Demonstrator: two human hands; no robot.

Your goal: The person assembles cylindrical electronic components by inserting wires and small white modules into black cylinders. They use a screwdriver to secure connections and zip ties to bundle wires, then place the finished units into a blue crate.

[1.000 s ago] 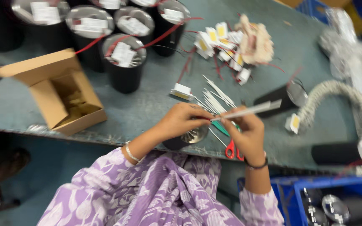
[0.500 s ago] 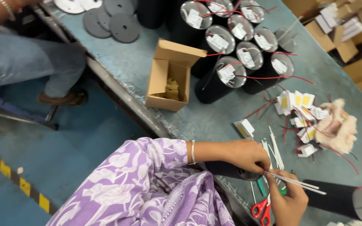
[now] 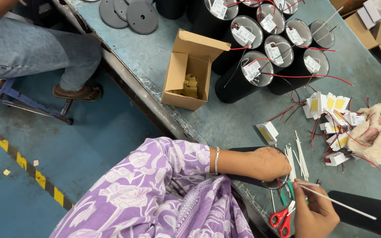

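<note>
My left hand (image 3: 270,164) lies curled over the end of a black cylinder (image 3: 248,180) that rests at the table's near edge, a bangle on the wrist. Just right of it and lower, my right hand (image 3: 315,215) pinches a thin white stick (image 3: 345,205) that points right, over another black cylinder (image 3: 367,211). A loose bundle of the same white sticks (image 3: 297,155) lies beside my left hand. Red-handled scissors (image 3: 281,218) and a green-handled tool (image 3: 283,196) sit between my hands.
An open cardboard box (image 3: 186,72) stands left of a cluster of upright black cylinders (image 3: 261,53) with labels and red wires. Small white modules (image 3: 331,108) and a rag (image 3: 375,134) lie at the right. Grey discs (image 3: 133,13) sit at the far end. A seated person's leg (image 3: 36,48) is at the left.
The view has swung left, bringing the floor and the seated person into sight. My hands stay together at the table edge, the right still holding the white stick.
</note>
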